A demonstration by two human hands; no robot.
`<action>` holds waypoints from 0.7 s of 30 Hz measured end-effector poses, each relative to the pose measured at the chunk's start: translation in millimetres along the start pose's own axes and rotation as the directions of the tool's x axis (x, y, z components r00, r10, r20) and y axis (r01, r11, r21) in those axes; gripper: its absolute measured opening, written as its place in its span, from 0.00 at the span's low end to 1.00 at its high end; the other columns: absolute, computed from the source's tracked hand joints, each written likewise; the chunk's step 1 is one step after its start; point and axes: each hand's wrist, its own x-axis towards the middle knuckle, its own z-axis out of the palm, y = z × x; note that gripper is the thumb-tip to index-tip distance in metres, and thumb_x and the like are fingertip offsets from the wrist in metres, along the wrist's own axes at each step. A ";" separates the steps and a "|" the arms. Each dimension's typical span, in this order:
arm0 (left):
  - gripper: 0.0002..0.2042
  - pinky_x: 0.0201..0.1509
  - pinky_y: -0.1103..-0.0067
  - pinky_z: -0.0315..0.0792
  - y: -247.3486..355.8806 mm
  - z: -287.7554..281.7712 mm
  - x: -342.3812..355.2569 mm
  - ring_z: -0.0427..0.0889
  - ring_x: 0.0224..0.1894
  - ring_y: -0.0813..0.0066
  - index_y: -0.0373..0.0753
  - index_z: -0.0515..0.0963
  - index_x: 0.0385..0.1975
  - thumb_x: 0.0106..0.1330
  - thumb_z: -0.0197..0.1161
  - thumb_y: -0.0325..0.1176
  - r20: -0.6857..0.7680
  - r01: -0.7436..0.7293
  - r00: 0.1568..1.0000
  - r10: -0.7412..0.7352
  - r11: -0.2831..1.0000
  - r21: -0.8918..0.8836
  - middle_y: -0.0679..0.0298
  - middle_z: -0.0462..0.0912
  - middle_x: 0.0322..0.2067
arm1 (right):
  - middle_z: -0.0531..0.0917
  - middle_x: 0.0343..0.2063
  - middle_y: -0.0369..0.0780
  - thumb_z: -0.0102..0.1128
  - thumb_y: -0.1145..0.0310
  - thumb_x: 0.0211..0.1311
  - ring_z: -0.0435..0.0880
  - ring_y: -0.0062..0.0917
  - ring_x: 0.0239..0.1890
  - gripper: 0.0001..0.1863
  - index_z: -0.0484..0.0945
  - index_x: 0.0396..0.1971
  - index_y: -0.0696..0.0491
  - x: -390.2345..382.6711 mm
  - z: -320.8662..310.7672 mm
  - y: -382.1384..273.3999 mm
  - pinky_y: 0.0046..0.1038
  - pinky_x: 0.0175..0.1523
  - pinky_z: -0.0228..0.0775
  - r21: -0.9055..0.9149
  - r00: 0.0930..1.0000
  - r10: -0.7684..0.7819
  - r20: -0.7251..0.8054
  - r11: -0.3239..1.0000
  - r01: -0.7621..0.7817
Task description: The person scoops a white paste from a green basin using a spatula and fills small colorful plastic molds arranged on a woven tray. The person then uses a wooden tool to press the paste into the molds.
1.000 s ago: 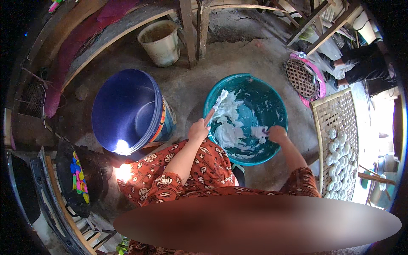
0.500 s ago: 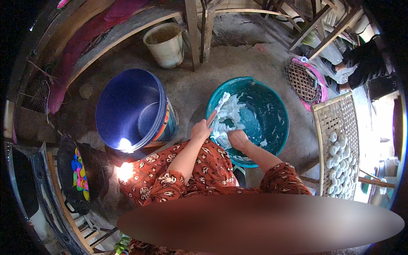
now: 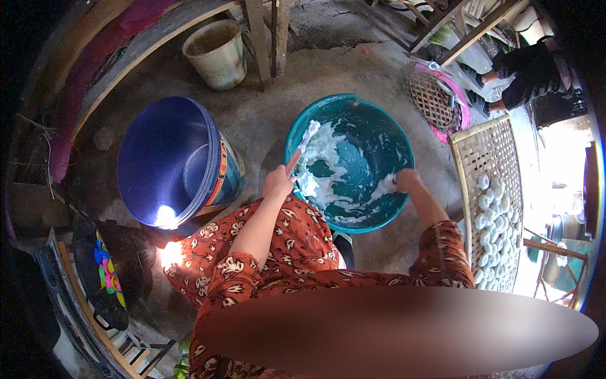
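A teal basin [image 3: 353,99] stands in front of me, its inner wall smeared with wet white dough [image 3: 323,142]. My left hand [image 3: 278,184] is closed around the handle of a wooden spatula [image 3: 295,160], over the basin's left rim. White dough coats the spatula's far end. My right hand [image 3: 409,181] is at the right rim, fingers curled against a lump of dough on the inner wall; the fingertips are partly hidden.
To the left stands a large blue bucket [image 3: 161,158], and a dirty white bucket [image 3: 218,60] is farther back. At right are a woven tray with white dough balls [image 3: 495,221] and a pink-rimmed basket [image 3: 435,101]. A person's legs [image 3: 530,76] show at far right.
My right hand has moved from the dough at the basin's left side across to its right rim, with dough at its fingers. My left hand keeps hold of the spatula. The whole view has shifted slightly.
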 end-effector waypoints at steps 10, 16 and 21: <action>0.18 0.48 0.62 0.70 4.4 -1.9 -3.3 0.76 0.46 0.51 0.36 0.70 0.41 0.57 0.62 0.42 0.008 0.033 0.999 -0.033 0.999 0.001 0.49 0.78 0.41 | 0.82 0.33 0.47 0.50 0.57 0.54 0.81 0.42 0.39 0.16 0.82 0.30 0.52 -4.9 42.2 -100.8 0.39 0.44 0.73 0.392 0.936 -0.295 -0.192 0.851 0.349; 0.21 0.47 0.62 0.69 0.6 5.0 -2.1 0.76 0.44 0.49 0.34 0.70 0.38 0.55 0.63 0.45 0.026 -0.016 1.000 0.016 1.000 0.010 0.48 0.78 0.39 | 0.82 0.33 0.45 0.52 0.61 0.53 0.81 0.40 0.40 0.14 0.82 0.31 0.53 31.5 33.3 -49.5 0.39 0.45 0.72 0.447 0.956 0.288 -0.049 0.863 -0.237; 0.20 0.47 0.61 0.70 1.7 6.1 1.6 0.76 0.46 0.50 0.36 0.70 0.42 0.56 0.63 0.43 0.024 0.010 1.000 -0.010 1.000 0.025 0.49 0.78 0.41 | 0.82 0.33 0.47 0.50 0.65 0.52 0.82 0.42 0.37 0.13 0.80 0.32 0.55 70.8 13.6 -151.4 0.40 0.43 0.74 0.570 0.952 0.169 -0.257 0.822 0.009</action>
